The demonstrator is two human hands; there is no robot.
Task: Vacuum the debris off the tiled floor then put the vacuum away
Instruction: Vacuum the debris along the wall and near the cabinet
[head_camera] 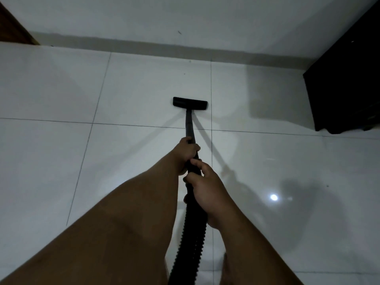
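Head cam: both hands [197, 167] grip vacuum wand [189, 128]; nozzle [190, 103] on tiles [61, 95].

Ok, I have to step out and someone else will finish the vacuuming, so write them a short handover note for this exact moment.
Left hand grips the vacuum wand further down; right hand grips it nearer the body, where the ribbed hose begins.
Floor head sits flat on the white tiled floor, short of the wall base, with a dark cabinet to the right.
Done: cannot tell how much is cleaned.
Left: small specks remain ahead of the head; then put the vacuum away.
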